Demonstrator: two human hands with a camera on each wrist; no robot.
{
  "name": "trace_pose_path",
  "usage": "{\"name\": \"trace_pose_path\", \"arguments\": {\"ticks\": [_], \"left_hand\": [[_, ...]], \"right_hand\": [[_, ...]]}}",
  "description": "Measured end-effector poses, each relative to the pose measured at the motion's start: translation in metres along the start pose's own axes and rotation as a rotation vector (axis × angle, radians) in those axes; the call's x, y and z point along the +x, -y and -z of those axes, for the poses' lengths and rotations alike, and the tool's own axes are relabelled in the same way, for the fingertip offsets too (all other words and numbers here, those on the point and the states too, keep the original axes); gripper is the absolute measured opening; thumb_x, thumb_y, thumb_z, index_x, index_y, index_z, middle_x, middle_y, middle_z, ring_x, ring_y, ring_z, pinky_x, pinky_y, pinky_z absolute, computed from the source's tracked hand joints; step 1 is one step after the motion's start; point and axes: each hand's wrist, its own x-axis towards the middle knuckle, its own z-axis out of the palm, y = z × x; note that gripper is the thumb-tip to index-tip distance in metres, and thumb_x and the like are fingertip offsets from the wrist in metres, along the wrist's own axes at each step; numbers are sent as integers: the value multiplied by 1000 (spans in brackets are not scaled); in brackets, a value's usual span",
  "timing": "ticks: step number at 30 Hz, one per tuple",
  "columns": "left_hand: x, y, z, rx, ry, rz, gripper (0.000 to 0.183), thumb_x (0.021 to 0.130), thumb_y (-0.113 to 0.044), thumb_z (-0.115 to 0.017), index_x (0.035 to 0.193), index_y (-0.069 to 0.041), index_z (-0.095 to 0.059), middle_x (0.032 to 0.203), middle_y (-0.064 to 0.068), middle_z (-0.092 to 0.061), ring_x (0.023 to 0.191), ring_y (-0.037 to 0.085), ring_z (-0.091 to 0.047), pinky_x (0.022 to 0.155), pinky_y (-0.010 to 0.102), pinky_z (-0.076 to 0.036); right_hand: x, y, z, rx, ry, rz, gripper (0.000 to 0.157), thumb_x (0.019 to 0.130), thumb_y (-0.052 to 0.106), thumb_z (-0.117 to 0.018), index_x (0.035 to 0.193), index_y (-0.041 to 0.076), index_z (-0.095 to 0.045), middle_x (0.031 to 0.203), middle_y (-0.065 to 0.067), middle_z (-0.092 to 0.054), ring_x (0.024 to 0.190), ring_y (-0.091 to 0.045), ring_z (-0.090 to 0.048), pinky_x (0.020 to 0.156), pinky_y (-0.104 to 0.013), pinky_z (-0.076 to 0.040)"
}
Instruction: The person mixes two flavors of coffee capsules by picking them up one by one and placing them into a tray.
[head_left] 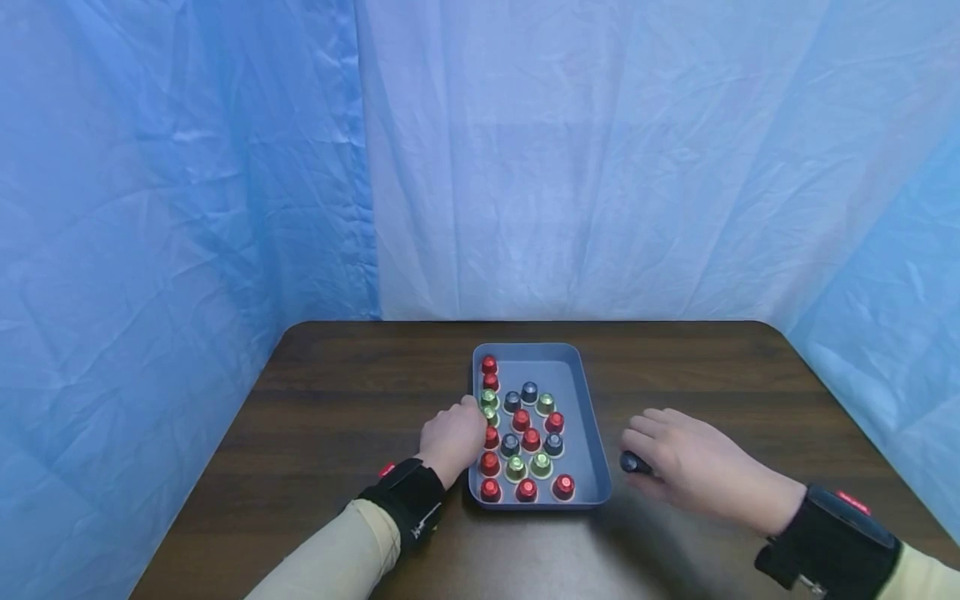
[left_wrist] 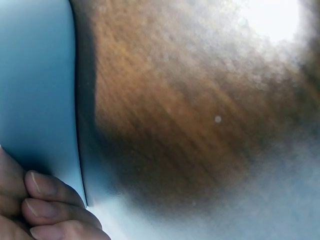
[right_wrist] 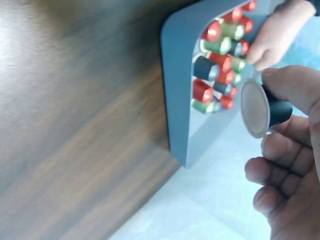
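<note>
A blue-grey tray [head_left: 588, 417] sits mid-table and holds several red, green and dark blue capsules [head_left: 531, 439]. My left hand [head_left: 452, 439] lies at the tray's left rim, its fingers [left_wrist: 50, 200] curled against the tray wall [left_wrist: 35, 90]; the thumb's place is hidden. Just right of the tray, my right hand [head_left: 690, 467] pinches a dark capsule [head_left: 633, 463] between thumb and fingers. In the right wrist view that dark capsule [right_wrist: 272, 107] shows its foil lid, with the tray [right_wrist: 175, 75] and its capsules [right_wrist: 220, 55] behind it.
The dark wooden table [head_left: 337, 400] has rounded far corners. Blue sheeting [head_left: 600, 167] hangs close around it at the back and both sides. Bare wood lies to the left and right of the tray and behind it.
</note>
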Motion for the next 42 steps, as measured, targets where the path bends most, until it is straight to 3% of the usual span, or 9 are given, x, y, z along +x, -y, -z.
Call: {"name": "trace_pose_path", "arguments": {"ticks": [5,10,16,25,42], "left_hand": [[0,0,1,4,0,1,40,96,-31,-72,121,-3,-56,85,7,-61,74,24,-67,73,44,-61],[0,0,2,6,12,11,40,97,-31,-72,122,-4,-56,85,7,-60,74,24,-67,72,43,-60],[-1,-1,0,7,15,12,41,97,-32,-71,123,-3,-56,85,7,-60,75,24,-67,74,44,-60],[-2,-2,0,-1,12,3,41,96,-31,-73,121,-4,-56,83,6,-59,72,22,-65,72,42,-61],[-1,0,-2,9,14,22,41,97,-33,-71,122,-4,-57,84,6,-60,75,23,-66,74,43,-60]], "right_hand": [[14,0,-3,22,-12,-12,31,76,28,-92,98,19,-72,87,11,-66,78,-4,-55,68,-24,-53],[26,-1,-14,72,36,-41,34,77,26,-91,104,17,-73,93,8,-70,84,-8,-61,74,-30,-57],[36,-2,-35,123,111,-77,35,79,25,-90,106,14,-72,91,8,-68,82,-7,-56,69,-26,-53],[46,1,-61,90,132,-30,33,78,29,-91,101,15,-73,86,9,-69,78,-7,-51,68,-25,-46],[50,-2,-78,56,148,-26,36,75,33,-92,102,15,-77,84,8,-71,73,-8,-42,62,-22,-36]]}}
